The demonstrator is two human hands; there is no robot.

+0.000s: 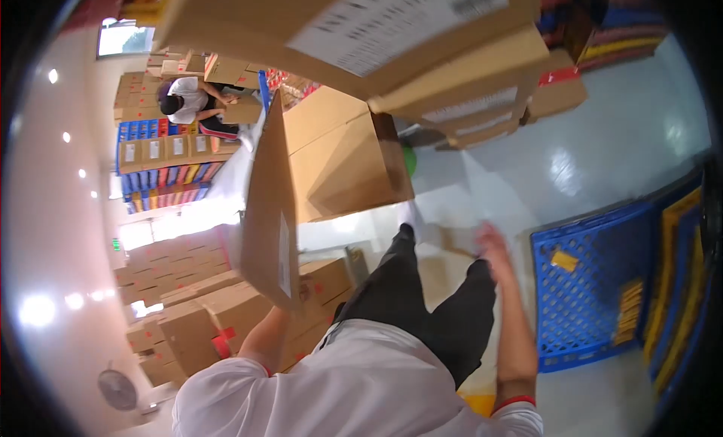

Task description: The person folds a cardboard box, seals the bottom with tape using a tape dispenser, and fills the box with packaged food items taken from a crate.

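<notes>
My left forearm point(267, 335) reaches up behind a tall cardboard panel point(271, 203) with a white label on its face. The panel hides my left hand, so its grip does not show. Just beyond the panel is a cardboard box point(339, 162) with creased sides. My right hand point(493, 249) hangs beside my right knee, somewhat blurred. Its fingers look loosely extended, and nothing shows in them. Large labelled cartons point(444, 68) fill the upper part of the view.
A blue plastic pallet point(587, 286) stands on the right by yellow and blue ones. Stacked cartons point(248, 316) are at lower left. Another person point(188, 102) is among boxes at upper left. Grey shiny floor point(561, 166) stretches between the cartons and the blue pallet.
</notes>
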